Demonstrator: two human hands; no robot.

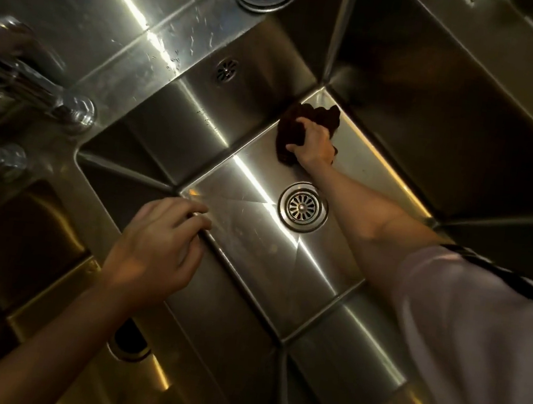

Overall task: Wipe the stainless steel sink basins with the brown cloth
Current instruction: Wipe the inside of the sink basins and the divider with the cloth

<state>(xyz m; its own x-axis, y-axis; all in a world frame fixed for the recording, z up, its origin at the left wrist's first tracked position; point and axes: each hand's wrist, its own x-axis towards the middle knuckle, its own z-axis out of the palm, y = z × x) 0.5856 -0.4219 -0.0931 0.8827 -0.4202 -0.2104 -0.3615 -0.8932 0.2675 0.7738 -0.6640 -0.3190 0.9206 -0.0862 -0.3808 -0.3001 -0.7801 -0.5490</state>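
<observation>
Right hand [315,144] grips the brown cloth [295,123] on the sink basin [248,206] floor.
Left hand [156,249] rests loose-fingered on the rim; drain [302,207] and faucet [35,89] nearby.

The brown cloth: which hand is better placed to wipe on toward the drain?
Right. The right hand already grips the brown cloth on the basin floor, just beyond the drain. The left hand holds no cloth, resting at the basin's edge.

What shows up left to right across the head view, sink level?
Faucet → left hand on the basin edge → drain strainer → right hand gripping the brown cloth → light sleeve.
</observation>
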